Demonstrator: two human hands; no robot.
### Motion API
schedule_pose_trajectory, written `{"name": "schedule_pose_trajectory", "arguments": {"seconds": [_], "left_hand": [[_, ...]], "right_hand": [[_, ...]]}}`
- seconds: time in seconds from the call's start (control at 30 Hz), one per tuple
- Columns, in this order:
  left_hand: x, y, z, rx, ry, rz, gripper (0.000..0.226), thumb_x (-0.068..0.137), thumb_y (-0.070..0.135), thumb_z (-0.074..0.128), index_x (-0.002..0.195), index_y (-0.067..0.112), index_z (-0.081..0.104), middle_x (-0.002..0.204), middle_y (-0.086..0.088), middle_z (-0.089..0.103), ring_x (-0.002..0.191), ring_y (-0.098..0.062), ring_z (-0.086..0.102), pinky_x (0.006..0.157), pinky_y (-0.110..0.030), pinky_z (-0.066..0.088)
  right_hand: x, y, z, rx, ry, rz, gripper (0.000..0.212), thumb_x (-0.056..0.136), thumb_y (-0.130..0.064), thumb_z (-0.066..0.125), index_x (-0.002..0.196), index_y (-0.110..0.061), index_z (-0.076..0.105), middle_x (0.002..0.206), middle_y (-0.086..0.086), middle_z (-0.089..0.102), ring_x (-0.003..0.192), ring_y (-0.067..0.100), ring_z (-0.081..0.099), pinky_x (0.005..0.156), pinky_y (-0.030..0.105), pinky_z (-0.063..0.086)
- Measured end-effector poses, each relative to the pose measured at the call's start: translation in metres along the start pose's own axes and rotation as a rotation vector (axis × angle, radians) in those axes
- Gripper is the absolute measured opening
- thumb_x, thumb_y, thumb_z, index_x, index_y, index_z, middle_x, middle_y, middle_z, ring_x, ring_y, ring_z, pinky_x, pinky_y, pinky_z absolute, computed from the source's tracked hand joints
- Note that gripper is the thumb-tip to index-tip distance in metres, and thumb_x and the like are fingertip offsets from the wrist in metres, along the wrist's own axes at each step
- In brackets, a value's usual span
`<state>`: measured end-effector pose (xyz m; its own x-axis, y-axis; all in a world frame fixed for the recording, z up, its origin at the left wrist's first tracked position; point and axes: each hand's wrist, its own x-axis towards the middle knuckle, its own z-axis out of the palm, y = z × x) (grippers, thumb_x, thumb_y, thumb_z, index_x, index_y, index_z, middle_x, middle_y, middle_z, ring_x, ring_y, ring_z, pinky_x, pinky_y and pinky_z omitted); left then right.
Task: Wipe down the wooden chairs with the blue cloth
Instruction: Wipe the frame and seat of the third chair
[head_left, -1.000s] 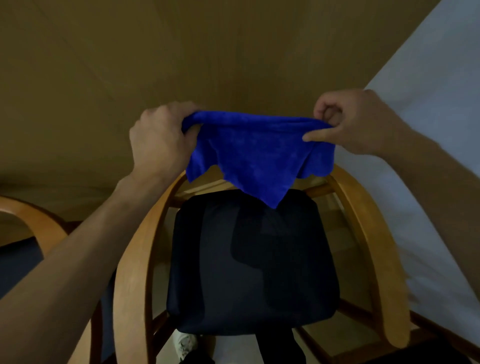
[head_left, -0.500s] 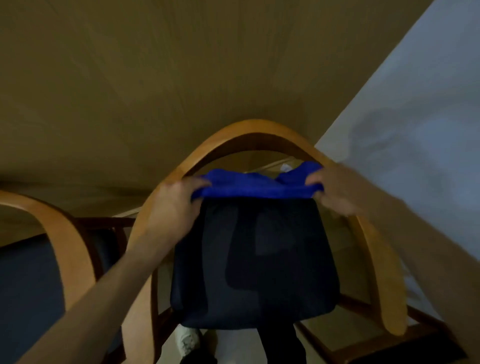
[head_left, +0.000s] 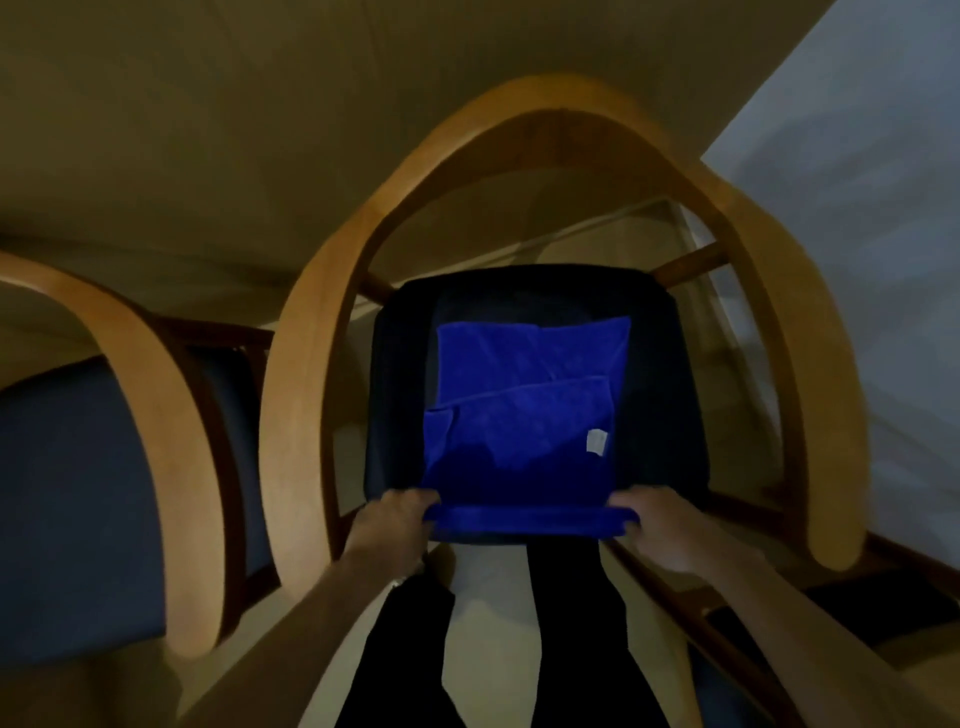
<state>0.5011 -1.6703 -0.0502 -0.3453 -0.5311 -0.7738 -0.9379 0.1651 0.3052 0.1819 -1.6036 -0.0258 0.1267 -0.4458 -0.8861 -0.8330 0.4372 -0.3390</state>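
Observation:
The blue cloth (head_left: 524, 410) lies spread and partly folded on the dark seat cushion (head_left: 660, 395) of a wooden chair (head_left: 550, 111) with a curved light-wood back and arms. A small white tag shows near the cloth's right edge. My left hand (head_left: 392, 525) grips the cloth's near left corner at the seat's front edge. My right hand (head_left: 662, 522) grips the near right corner. The near edge of the cloth is rolled between both hands.
A second wooden chair (head_left: 150, 395) with a blue-grey seat stands close on the left. A tan table surface (head_left: 208, 114) fills the top of the view, a pale wall (head_left: 872, 156) the right. My dark-trousered legs (head_left: 498, 654) stand at the seat's front.
Both hands came down and toward me with the cloth, from above the chair back to the seat's front edge. The cloth now lies flat on the cushion.

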Motion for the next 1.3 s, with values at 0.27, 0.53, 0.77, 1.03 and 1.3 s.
{"name": "schedule_pose_trajectory", "arguments": {"seconds": [0.27, 0.53, 0.77, 1.03, 1.3], "left_hand": [[0.065, 0.018, -0.078, -0.191, 0.288, -0.071, 0.009, 0.096, 0.026, 0.049, 0.1, 0.034, 0.049, 0.094, 0.004, 0.06, 0.073, -0.008, 0.06, 0.062, -0.027, 0.053], [0.09, 0.039, -0.077, -0.322, 0.363, -0.1, 0.064, 0.089, 0.024, 0.061, 0.142, 0.033, 0.025, 0.14, -0.002, 0.038, 0.099, -0.014, 0.053, 0.066, -0.025, 0.049], [0.088, 0.026, -0.021, -0.257, 0.223, -0.099, 0.069, 0.091, 0.027, 0.06, 0.148, 0.027, 0.022, 0.151, -0.002, 0.027, 0.135, -0.027, 0.035, 0.104, -0.045, 0.043], [0.109, 0.007, -0.007, -0.411, 0.537, -0.108, 0.06, 0.088, 0.019, 0.062, 0.142, 0.019, 0.036, 0.137, -0.005, 0.043, 0.123, -0.023, 0.044, 0.093, -0.038, 0.048], [0.114, -0.006, 0.02, -0.608, 0.706, -0.169, 0.053, 0.089, 0.024, 0.059, 0.136, 0.025, 0.035, 0.138, -0.002, 0.04, 0.124, -0.015, 0.043, 0.094, -0.031, 0.041]], "right_hand": [[0.058, -0.02, -0.097, 0.022, 0.37, -0.038, 0.017, 0.098, -0.018, 0.05, 0.105, -0.03, 0.061, 0.103, -0.004, 0.064, 0.087, 0.011, 0.062, 0.083, 0.035, 0.053], [0.095, -0.022, -0.109, -0.093, 0.612, -0.074, 0.069, 0.086, -0.032, 0.069, 0.145, -0.025, 0.033, 0.15, 0.008, 0.036, 0.135, 0.029, 0.036, 0.107, 0.046, 0.038], [0.139, -0.023, -0.053, -0.472, 0.456, -0.384, 0.103, 0.074, -0.064, 0.067, 0.154, -0.042, 0.006, 0.163, 0.003, -0.017, 0.15, 0.027, -0.013, 0.119, 0.056, 0.004], [0.201, -0.048, -0.007, -0.76, 0.514, -0.54, 0.098, 0.076, -0.087, 0.038, 0.155, -0.041, 0.001, 0.162, 0.011, -0.02, 0.148, 0.037, -0.018, 0.111, 0.071, -0.005], [0.223, -0.036, 0.008, -0.772, 0.7, -0.655, 0.08, 0.088, -0.074, 0.037, 0.156, -0.036, 0.014, 0.163, 0.016, 0.001, 0.149, 0.04, 0.001, 0.111, 0.072, 0.007]]}}
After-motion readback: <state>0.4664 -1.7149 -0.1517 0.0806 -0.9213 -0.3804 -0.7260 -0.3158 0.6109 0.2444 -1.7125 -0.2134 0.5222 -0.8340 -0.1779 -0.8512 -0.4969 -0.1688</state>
